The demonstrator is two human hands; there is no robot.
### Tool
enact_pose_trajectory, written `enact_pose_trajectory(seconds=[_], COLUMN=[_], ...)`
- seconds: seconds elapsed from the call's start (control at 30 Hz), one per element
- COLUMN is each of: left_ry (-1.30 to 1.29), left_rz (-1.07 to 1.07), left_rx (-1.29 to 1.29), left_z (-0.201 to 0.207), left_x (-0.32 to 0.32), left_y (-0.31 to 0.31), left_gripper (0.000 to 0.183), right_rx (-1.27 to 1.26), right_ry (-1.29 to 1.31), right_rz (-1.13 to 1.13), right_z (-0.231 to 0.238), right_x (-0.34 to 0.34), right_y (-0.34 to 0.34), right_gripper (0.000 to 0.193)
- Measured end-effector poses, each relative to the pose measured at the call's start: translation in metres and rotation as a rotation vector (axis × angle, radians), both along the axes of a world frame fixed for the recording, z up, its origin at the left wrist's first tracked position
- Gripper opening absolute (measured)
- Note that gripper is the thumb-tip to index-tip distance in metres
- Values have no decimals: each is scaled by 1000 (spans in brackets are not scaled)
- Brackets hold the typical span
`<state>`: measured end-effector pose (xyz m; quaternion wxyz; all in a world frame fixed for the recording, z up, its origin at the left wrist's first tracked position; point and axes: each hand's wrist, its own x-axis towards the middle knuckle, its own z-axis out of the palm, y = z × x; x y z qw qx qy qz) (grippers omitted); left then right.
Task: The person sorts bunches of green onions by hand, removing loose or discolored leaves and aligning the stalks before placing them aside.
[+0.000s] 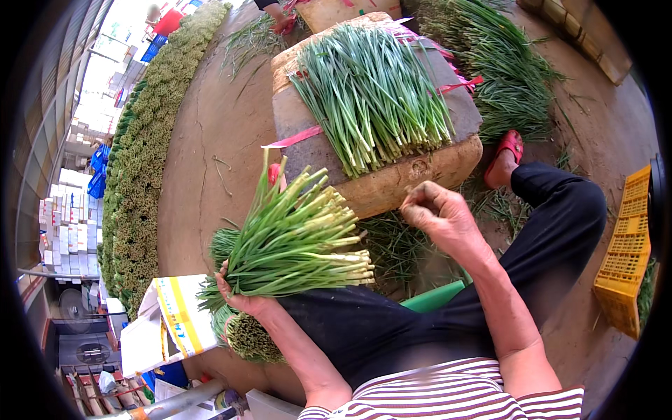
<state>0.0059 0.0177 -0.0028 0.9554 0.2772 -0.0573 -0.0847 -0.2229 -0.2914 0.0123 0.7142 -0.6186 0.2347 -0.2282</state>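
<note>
Bright, edges bowed, upper-left glare

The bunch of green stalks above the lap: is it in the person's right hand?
No, the left hand grips the bunch of green stalks, while the right hand is apart from it, fingers curled.

hands, left (242, 302): partly hidden by stalks (297, 245) | far sleeve (265, 3): cut off above

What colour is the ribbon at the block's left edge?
Pink; the ribbon shows best in the head view.
</note>
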Motion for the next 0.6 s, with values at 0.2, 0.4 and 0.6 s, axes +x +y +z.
enact_pose_trajectory(seconds=[0.2, 0.4, 0.6], left_ry=[18, 21, 16], left_rz=[77, 93, 100], left_rx=[64, 43, 34], left_z=[-6, -4, 3], left_x=[5, 4, -1], left_y=[3, 9, -1], left_gripper=[17, 18, 15], right_rx=[-358, 43, -136], right_ry=[-49, 5, 51], right_rz=[180, 151, 189], right_z=[19, 14, 25], right_x=[14, 3, 10], right_y=[35, 20, 34], right_gripper=[18, 12, 27])
